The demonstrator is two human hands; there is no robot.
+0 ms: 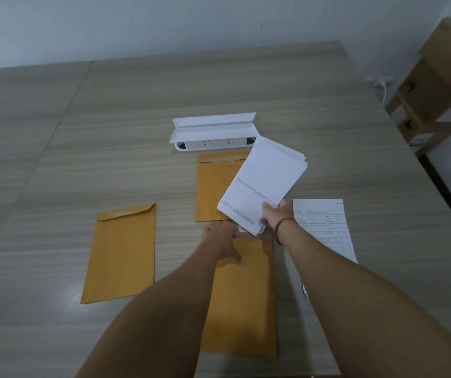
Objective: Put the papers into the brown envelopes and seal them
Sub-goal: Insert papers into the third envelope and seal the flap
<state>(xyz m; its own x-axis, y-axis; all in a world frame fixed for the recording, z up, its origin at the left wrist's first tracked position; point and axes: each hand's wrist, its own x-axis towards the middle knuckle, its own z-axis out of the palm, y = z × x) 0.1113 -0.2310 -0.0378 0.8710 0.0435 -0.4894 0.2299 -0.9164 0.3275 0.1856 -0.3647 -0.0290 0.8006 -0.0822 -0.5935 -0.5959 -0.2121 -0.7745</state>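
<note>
Item: near envelope (242,296), brown, flat on the worktop (82,145); landmark for all entries below.

Left hand (223,241): laid on the envelope's far end, fingers together at the mouth; whether they had lifted the flap could not be told.

Right hand (274,215): just beyond the envelope's far right corner, pinching a sheaf of papers (263,184) by its near edge, sheaf raised and tilted away.

Second envelope (214,186): directly beyond, flap open, partly covered by the sheaf. Third envelope (122,252): to the left, apart, flap open.

Loose printed sheets (325,227): to the right, partly under the right forearm.

White socket box (213,132): farther beyond, lid up.

Risks, as judged: sheaf fanned at its far corner, so single sheets could catch on the mouth and crumple or stay outside; one-edge pinch could let sheets slip; mouth held barely open could jam the stack; the forearm could drag the loose sheets.
</note>
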